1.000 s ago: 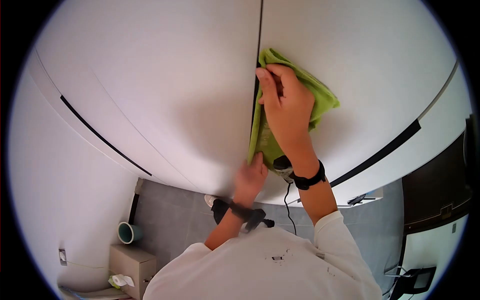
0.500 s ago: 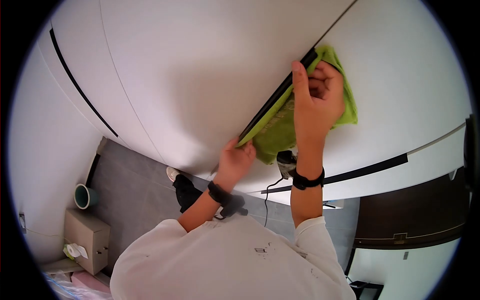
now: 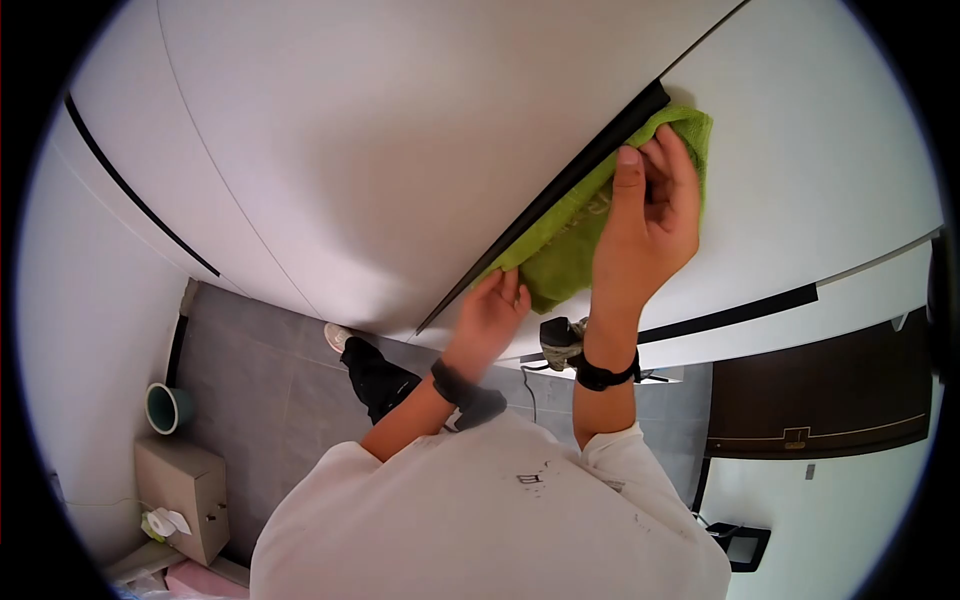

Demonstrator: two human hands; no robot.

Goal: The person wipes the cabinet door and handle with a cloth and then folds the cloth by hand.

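A green cloth (image 3: 560, 265) with faint lettering is stretched along the right side of a long black handle strip (image 3: 548, 205) on a white cabinet front (image 3: 400, 130). My right hand (image 3: 652, 220) grips its upper end, with the thumb on the near side and the fingers curled into the fabric. Lower down, my left hand (image 3: 490, 318) pinches the cloth's lower corner between thumb and fingers, close to the strip. Both wrists wear black straps, and a small device (image 3: 562, 342) sits at the right one.
Another black handle strip (image 3: 735, 318) runs along the cabinet at right. On the grey floor (image 3: 260, 350) at left stand a teal bucket (image 3: 168, 408) and a beige box cabinet (image 3: 185, 500). A dark brown panel (image 3: 820, 400) is at far right. A cable hangs near my right wrist.
The cloth and my right hand have slid off the handle to its right, exposing more of the black strip. My left hand has moved slightly right and up. The view has shifted a little.
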